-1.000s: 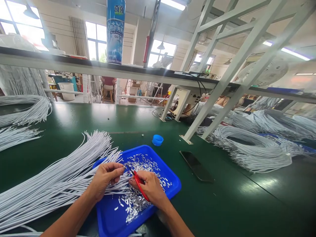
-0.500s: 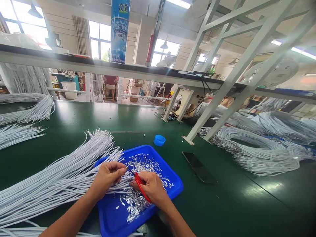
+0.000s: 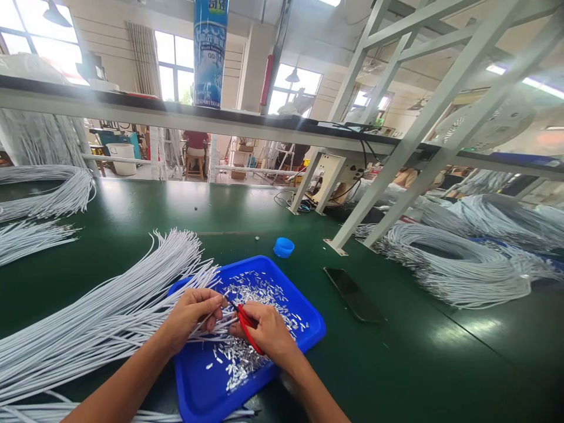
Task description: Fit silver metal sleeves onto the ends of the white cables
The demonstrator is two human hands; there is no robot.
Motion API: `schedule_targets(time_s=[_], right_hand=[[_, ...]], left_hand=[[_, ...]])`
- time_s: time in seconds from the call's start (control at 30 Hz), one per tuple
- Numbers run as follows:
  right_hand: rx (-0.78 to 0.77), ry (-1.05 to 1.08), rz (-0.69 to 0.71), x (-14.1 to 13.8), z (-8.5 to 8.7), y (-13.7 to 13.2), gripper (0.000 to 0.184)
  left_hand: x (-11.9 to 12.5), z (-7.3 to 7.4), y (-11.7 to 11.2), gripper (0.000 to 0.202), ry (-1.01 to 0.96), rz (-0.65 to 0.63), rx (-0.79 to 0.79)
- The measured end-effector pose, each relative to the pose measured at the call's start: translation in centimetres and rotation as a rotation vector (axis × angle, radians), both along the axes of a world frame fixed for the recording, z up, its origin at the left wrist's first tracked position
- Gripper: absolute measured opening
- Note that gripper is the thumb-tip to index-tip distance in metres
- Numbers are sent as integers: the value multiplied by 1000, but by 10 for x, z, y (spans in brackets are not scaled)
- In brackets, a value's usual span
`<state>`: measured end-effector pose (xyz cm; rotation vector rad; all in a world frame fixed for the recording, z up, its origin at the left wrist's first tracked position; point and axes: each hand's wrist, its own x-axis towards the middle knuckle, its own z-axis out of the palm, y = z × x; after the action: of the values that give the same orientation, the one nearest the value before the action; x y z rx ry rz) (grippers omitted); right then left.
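My left hand (image 3: 196,314) is closed, pinching the end of a white cable between thumb and fingers; the very tip is too small to make out. In my right hand (image 3: 264,332) are red-handled pliers (image 3: 245,326), their dark jaws up against the left fingertips. Both hands are over a blue tray (image 3: 311,329) with many small silvery metal pieces (image 3: 247,358) scattered in it. From the left, a thick bundle of white cables (image 3: 132,294) runs to the tray, some ends lying over its rim.
A blue cap (image 3: 284,247) and a dark phone (image 3: 352,294) lie beyond and right of the tray. Coiled cables (image 3: 462,264) lie at the right, more (image 3: 66,194) at the left. A shelf (image 3: 264,123) on slanted metal legs crosses above the table, bearing a blue spray can (image 3: 210,59).
The pliers have turned slightly in my right hand, with their jaws still at the left fingertips. Both hands stay over the tray; the view has shifted a little.
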<state>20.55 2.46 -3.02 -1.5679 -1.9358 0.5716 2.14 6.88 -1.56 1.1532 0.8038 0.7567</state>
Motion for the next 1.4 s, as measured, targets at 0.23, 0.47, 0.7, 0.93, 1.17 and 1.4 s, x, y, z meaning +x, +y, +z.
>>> schedule_targets(time_s=[0.23,0.47,0.7,0.93,1.17,1.4], right_hand=[[-81,669,-127,0,4,-1,28],[43,712,-115,-23,-2,-8,22],[-122,1054,-153,-29,2,-7,19],[208,824,-235,-32,7,-10,18],[283,1196,-444,19,8,13,37],[130,964,-377,39,-18,21,38]], left_hand=[[3,1,-4,30,109,-25,141],[5,-1,-9,33,283,-74,287],[6,8,-10,19,347,22,630],[4,8,-10,18,317,71,604],[-3,10,3,35,226,-40,218],[-25,12,-2,69,788,-201,877]])
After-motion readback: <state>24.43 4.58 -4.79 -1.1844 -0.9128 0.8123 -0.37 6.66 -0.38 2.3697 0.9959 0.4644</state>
